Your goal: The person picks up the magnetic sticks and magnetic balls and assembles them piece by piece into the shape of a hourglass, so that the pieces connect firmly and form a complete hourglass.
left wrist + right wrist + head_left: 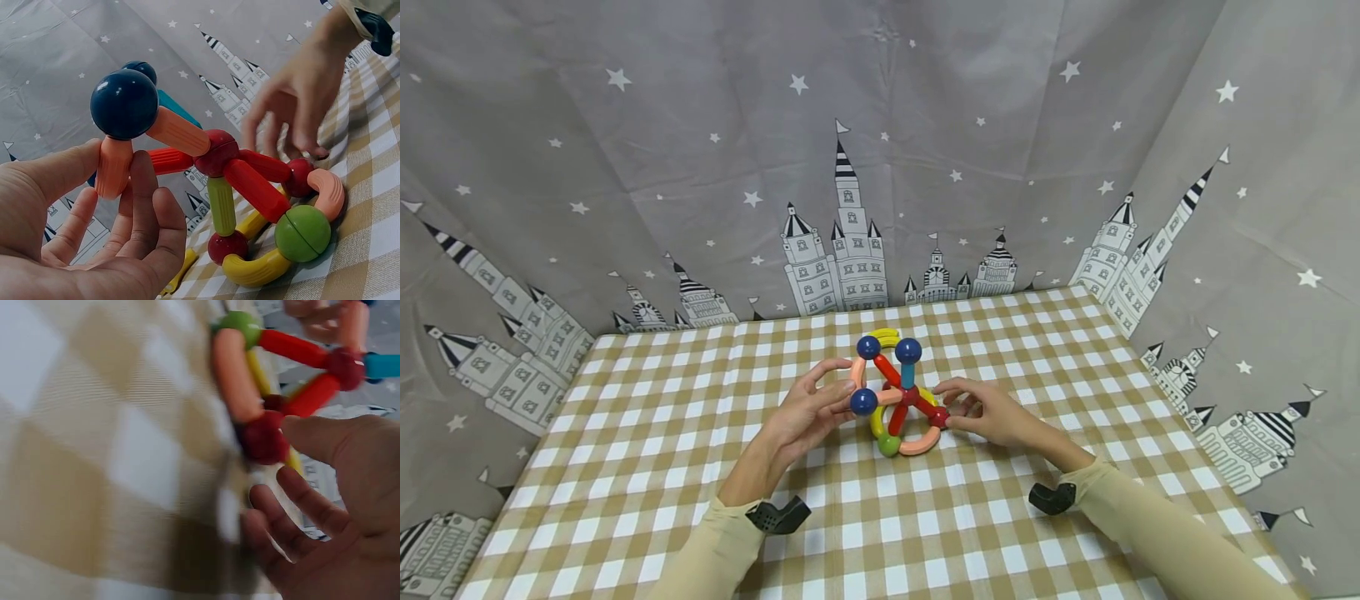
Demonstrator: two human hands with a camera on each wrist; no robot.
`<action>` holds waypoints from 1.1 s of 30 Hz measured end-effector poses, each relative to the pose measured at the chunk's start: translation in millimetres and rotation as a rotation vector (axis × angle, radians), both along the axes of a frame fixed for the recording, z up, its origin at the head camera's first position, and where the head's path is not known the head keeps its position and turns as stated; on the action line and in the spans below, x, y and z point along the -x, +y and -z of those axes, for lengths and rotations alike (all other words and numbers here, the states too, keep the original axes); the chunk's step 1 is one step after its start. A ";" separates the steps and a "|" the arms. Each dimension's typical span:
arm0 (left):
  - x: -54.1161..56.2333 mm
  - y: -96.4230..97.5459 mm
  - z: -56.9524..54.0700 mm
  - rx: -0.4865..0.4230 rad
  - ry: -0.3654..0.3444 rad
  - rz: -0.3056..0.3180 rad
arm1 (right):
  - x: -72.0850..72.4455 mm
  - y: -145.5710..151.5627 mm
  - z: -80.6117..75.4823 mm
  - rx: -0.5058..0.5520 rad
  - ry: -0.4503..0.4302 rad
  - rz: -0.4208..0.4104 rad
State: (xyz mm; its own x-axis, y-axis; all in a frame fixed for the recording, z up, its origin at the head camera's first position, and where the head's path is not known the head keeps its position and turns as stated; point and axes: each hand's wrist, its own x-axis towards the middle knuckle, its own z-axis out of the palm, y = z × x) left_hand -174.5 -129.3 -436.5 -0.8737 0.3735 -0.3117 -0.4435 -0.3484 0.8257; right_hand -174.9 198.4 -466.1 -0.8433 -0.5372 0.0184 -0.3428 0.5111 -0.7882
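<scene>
A magnetic stick-and-ball construction stands on the table, joined around a red centre ball. My left hand pinches a salmon stick below a dark blue ball, at the raised left side. My right hand is at a red corner ball, its thumb at the ball and its other fingers loosely spread. The base includes a green ball, a curved salmon stick and yellow curved sticks. A light blue stick rises from the centre to another dark blue ball.
Behind the construction, yellow curved pieces lie on the checkered tablecloth. A grey curtain printed with castles and stars hangs around the table's back and sides.
</scene>
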 end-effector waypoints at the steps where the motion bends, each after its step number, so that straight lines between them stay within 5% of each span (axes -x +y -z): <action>1: -0.1 -0.2 -0.1 0.001 0.000 0.000 | -1.6 -0.7 3.0 -0.013 -0.001 -0.004; 14: -0.3 -6.0 -2.0 0.055 -0.035 -0.042 | -2.4 -13.2 10.0 -0.034 0.011 0.010; 33: -0.2 -43.7 2.3 0.017 0.012 -0.091 | 15.8 -54.6 7.8 -0.083 -0.014 0.017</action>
